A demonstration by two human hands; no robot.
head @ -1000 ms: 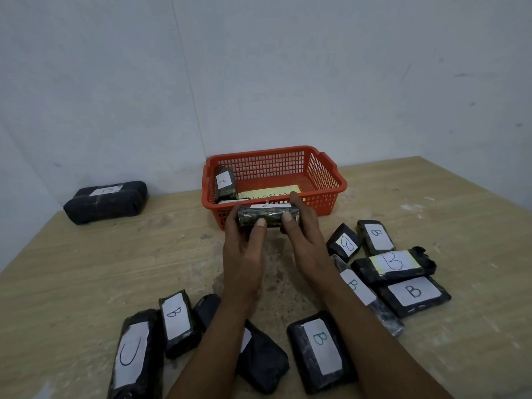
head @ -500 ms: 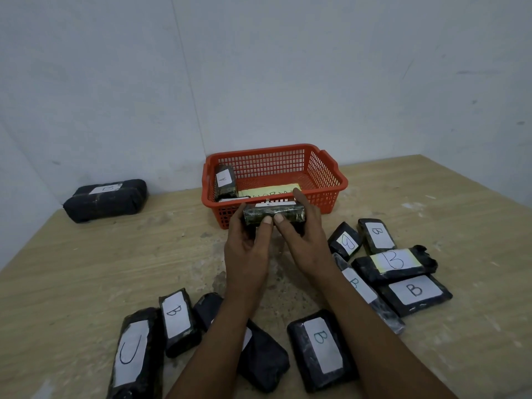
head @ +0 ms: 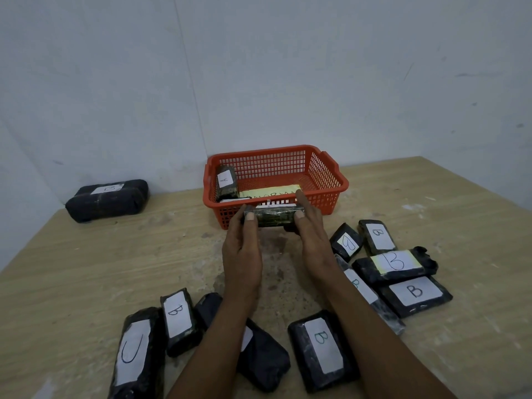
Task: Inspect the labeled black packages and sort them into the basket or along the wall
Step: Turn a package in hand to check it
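Both hands hold one black package (head: pixel 273 218) level, just in front of the orange basket (head: pixel 331 182); its white label faces up and is edge-on, unreadable. My left hand (head: pixel 241 254) grips its left end, my right hand (head: pixel 312 240) its right end. Inside the basket stands a package labeled A (head: pixel 226 184) beside a yellow paper (head: pixel 272 192). A large black package (head: pixel 108 198) lies by the left wall. Several B packages (head: pixel 394 263) lie on the right, and others near me, including a C package (head: pixel 136 352) and a B package (head: pixel 324 348).
The wooden table (head: pixel 100 269) meets white walls at the back and left, forming a corner behind the basket. Its right part (head: pixel 475 226) is bare wood. A package (head: pixel 264 358) lies partly under my left forearm.
The held package has shifted slightly up and toward the basket's front rim. My thumbs have spread from its middle out to its two ends.
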